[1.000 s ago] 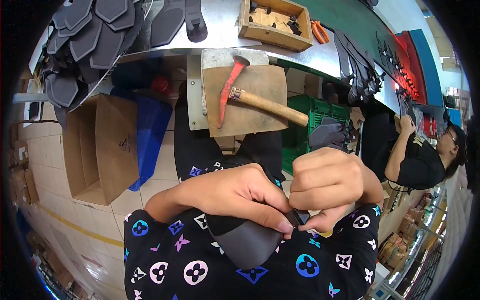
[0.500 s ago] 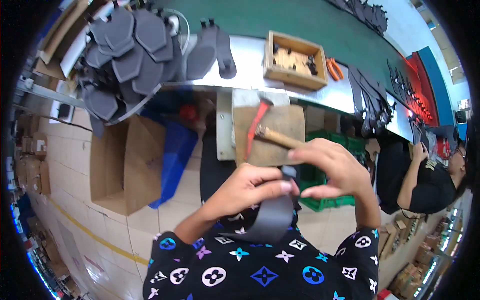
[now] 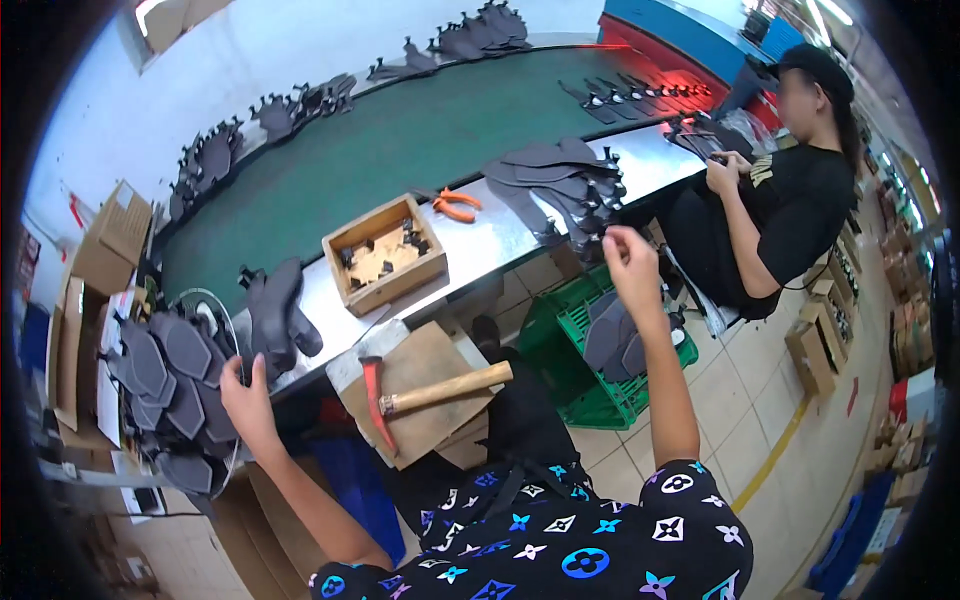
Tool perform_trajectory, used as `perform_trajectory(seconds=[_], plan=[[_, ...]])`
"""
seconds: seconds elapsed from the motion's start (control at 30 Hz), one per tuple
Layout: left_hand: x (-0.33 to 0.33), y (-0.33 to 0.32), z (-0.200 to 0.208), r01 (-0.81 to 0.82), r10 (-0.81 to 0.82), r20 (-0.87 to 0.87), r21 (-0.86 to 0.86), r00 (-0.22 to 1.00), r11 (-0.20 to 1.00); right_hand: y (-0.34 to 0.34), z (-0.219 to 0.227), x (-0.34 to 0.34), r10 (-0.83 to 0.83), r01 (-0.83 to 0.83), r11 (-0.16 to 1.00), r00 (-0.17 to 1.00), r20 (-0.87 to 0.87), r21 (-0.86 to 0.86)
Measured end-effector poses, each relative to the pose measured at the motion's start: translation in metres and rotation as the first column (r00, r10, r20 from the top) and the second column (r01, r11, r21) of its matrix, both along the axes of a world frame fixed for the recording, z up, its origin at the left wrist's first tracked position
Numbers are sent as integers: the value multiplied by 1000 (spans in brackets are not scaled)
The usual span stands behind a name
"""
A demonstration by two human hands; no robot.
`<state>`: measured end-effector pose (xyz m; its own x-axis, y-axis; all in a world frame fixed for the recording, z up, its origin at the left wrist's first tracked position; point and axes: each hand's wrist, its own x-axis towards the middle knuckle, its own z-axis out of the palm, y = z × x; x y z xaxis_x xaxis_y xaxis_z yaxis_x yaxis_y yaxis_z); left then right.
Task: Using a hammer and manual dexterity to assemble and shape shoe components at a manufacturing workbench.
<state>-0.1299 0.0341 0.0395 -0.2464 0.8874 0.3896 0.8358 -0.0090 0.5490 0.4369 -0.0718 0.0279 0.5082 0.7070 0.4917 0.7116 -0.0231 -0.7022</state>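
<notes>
My left hand (image 3: 250, 408) is raised beside the pile of flat grey pieces (image 3: 165, 375) at the left, thumb and fingers apart, and I see nothing held in it. A few longer grey pieces (image 3: 272, 305) lie just beyond it on the metal table edge. On the right, my right hand (image 3: 632, 268) reaches up to a stack of grey strap-like pieces (image 3: 545, 170) with black fittings. Its thumb and forefinger are apart, close to the black ends. Between my arms, a hammer (image 3: 440, 390) with a red head and wooden handle lies on a brown board (image 3: 415, 430).
A wooden box (image 3: 345, 290) of small black parts and orange-handled pliers (image 3: 457, 205) sit on the metal edge. Behind runs a green belt (image 3: 400, 150). Below right stands a green crate (image 3: 570, 400) holding grey pieces. A co-worker (image 3: 790, 200) sits at the right.
My hands have parted, left toward the grey pile and right toward the strap-like stack. The grey piece they held together is no longer in them. The view has turned to the right.
</notes>
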Motion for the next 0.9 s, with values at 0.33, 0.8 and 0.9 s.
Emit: perform_trajectory(seconds=[0.33, 0.8, 0.9], plan=[[54, -65, 24, 153, -115, 229, -157, 966, 976, 188, -2, 163, 125, 268, 821, 777, 617, -505], [229, -93, 77, 644, -693, -58, 432, 719, 631, -1, 182, -141, 475, -934, 342, 82, -876, 98], [198, -95, 78, 621, -609, -248, 569, 754, 538, -42, 184, -165, 513, -979, 63, -136, -847, 195]])
